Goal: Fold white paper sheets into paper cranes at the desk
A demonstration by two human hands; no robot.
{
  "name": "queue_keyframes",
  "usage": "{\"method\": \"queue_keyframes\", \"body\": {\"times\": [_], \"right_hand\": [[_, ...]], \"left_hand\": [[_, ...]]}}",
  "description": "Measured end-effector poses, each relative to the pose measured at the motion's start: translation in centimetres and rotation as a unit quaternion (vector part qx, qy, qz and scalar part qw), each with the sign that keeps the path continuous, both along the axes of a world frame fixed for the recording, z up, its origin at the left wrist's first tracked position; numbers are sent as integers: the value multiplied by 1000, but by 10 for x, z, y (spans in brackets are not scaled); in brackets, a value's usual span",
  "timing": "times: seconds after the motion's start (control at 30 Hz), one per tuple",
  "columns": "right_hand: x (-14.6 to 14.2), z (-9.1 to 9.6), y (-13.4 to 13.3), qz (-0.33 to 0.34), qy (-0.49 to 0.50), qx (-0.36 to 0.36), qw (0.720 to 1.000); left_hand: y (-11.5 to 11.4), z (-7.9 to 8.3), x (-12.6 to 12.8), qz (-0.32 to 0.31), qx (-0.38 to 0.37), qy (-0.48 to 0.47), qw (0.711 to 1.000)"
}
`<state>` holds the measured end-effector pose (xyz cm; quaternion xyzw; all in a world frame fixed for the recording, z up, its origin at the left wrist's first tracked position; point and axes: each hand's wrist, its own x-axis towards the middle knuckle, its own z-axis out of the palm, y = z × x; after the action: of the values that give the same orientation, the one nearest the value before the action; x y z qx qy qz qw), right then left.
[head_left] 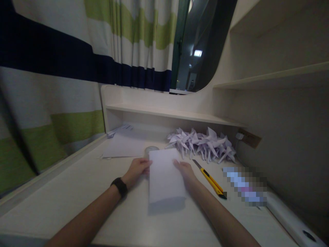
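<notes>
A white sheet of paper (pixel 166 181), seemingly folded, is held up over the desk between my two hands. My left hand (pixel 137 170) pinches its left edge, with a dark band on that wrist. On the opposite edge, my right hand (pixel 185 170) grips the paper with the thumb on its face. A yellow utility knife (pixel 210 180) lies just right of my right hand, its blade pointing away. Partly hidden behind the paper's top left corner is a roll of tape (pixel 151 149).
Folded paper pinwheels (pixel 202 142) are heaped at the back right. A stack of white paper (pixel 124 144) lies at the back left under a low shelf (pixel 164 113). A blurred-out object (pixel 244 187) rests at the right, near the wall. A striped curtain (pixel 138 37) hangs behind.
</notes>
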<state>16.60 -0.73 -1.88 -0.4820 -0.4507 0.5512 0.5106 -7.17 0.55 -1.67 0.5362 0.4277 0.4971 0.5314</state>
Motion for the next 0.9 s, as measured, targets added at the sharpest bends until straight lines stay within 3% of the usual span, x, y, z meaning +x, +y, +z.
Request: {"method": "queue_keyframes", "body": {"times": [0.1, 0.2, 0.47, 0.73, 0.9], "right_hand": [[-3, -1, -1, 24, 15, -13, 1000], [-5, -2, -2, -1, 6, -1, 1000], [-3, 4, -6, -3, 29, 2, 1000], [-7, 6, -7, 13, 68, -10, 998], [-5, 6, -6, 18, 79, -16, 997]], "left_hand": [[1, 1, -1, 31, 4, -13, 999], [2, 1, -1, 40, 6, -14, 999], [-1, 4, 0, 16, 1, -22, 1000], [-5, 8, 2, 41, 0, -24, 999], [-6, 9, 3, 15, -10, -18, 1000]]}}
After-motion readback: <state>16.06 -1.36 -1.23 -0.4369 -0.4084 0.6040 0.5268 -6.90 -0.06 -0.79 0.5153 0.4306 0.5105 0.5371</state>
